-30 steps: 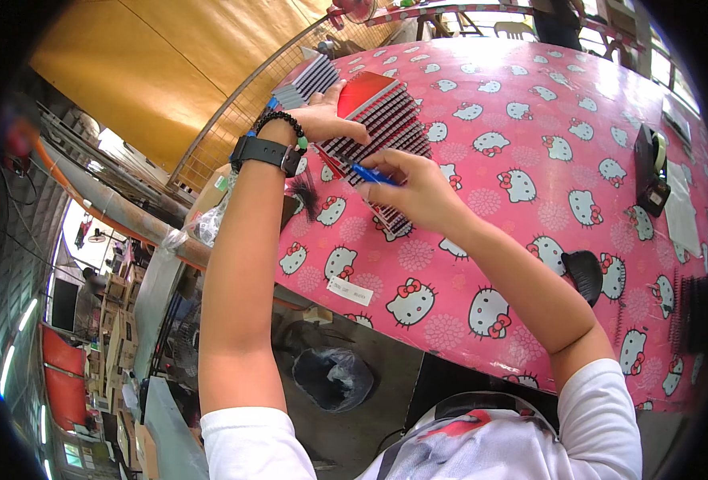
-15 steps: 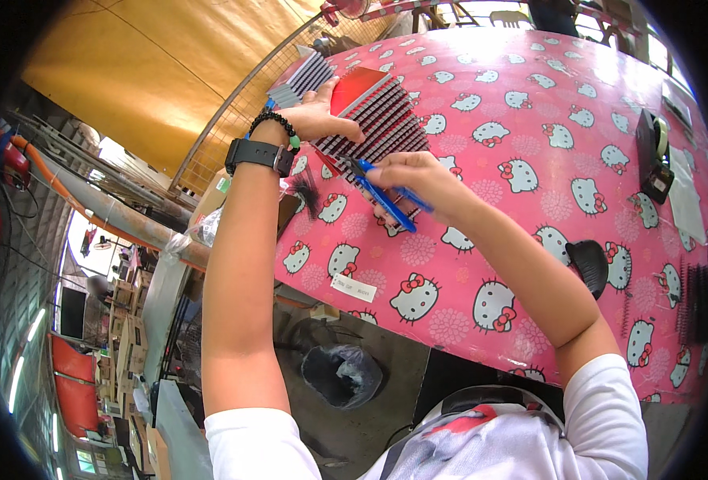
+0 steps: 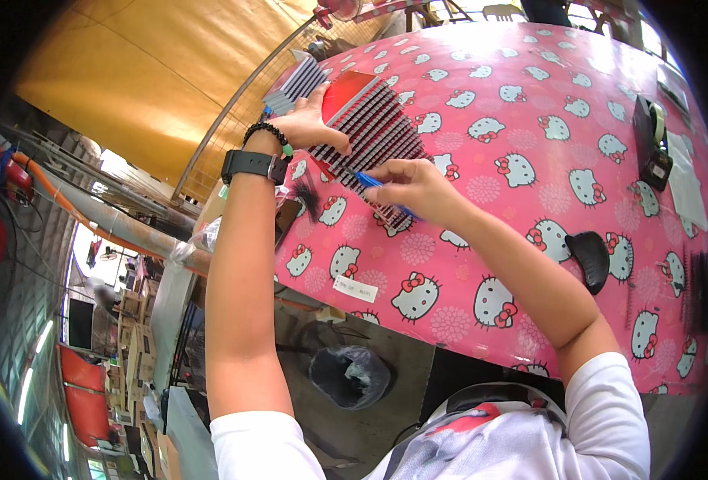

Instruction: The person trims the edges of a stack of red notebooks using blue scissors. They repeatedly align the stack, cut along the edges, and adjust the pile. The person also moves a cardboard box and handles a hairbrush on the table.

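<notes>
The right hand [image 3: 418,186] pinches a slim blue tool [image 3: 370,181] with curled fingers, its tip touching the ridged dark card [image 3: 374,132] lying on the pink patterned tablecloth [image 3: 546,104]. The card sits just at 11 o'clock of that hand. Farther up at 10 o'clock, the left hand [image 3: 310,124], fingers spread half open, presses the card's red edge, steadying it.
</notes>
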